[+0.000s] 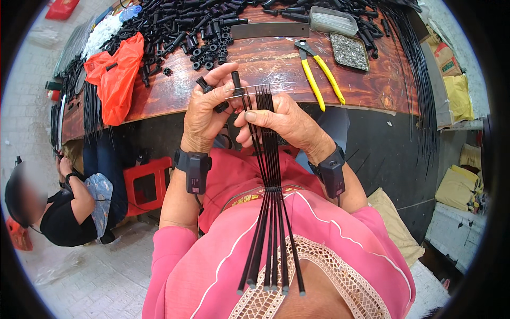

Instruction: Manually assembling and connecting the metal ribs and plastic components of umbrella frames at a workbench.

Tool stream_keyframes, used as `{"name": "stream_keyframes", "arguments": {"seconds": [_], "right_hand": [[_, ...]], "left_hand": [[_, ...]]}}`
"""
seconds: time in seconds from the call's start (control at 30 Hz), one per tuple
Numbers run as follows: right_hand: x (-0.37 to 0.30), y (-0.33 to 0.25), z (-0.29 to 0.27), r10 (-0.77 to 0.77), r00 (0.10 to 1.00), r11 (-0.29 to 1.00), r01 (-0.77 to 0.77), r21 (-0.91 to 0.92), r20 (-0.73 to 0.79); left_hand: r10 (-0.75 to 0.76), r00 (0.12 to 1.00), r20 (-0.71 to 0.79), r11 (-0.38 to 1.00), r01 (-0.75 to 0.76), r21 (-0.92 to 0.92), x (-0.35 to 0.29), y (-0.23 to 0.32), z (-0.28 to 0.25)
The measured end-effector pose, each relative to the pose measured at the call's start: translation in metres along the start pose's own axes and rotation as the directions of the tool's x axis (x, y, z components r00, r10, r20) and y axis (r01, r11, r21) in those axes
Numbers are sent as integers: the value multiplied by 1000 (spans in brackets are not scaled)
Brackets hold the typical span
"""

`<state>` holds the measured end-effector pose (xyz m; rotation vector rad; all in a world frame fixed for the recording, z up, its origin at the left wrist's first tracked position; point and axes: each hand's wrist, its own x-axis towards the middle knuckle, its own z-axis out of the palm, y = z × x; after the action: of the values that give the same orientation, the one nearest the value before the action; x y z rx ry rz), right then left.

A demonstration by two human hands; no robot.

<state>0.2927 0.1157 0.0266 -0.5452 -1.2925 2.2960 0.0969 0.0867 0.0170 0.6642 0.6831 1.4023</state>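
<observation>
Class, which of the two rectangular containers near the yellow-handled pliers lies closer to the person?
The shallow tray of small silvery pieces; the clear plastic box sits behind it, farther back.

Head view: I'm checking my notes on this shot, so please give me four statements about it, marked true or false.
1. The right hand, beside the left hand, grips a bundle of black rods. True.
2. The left hand is empty. False: it holds a black tubular part.
3. Yellow-handled pliers and a red bag rest on the table. True.
4. The bag is right of the pliers. False: it is left of them.
</observation>
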Motion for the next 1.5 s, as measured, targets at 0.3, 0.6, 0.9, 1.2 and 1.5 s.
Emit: {"name": "stream_keyframes", "arguments": {"seconds": [0.3,0.6,0.9,1.2,1.5], "right_hand": [[-3,-2,3,-30,999,999,28,-35,-46],[1,0,-1,-43,995,998,39,-48,-92],[9,7,-3,-107,993,973,93,-209,-57],[11,8,-5,-171,976,955,130,-267,-136],[5,6,9,-453,818,832,243,-499,-356]], "left_hand": [[-18,999,27,996,20,-82,-1,-1,8],[-66,998,20,998,66,-4,-13,6,21],[-2,957,-292,955,88,284,-16,11,46],[52,932,-359,970,38,241,-10,-2,51],[154,898,-411,970,-59,235,-11,-10,57]]}}
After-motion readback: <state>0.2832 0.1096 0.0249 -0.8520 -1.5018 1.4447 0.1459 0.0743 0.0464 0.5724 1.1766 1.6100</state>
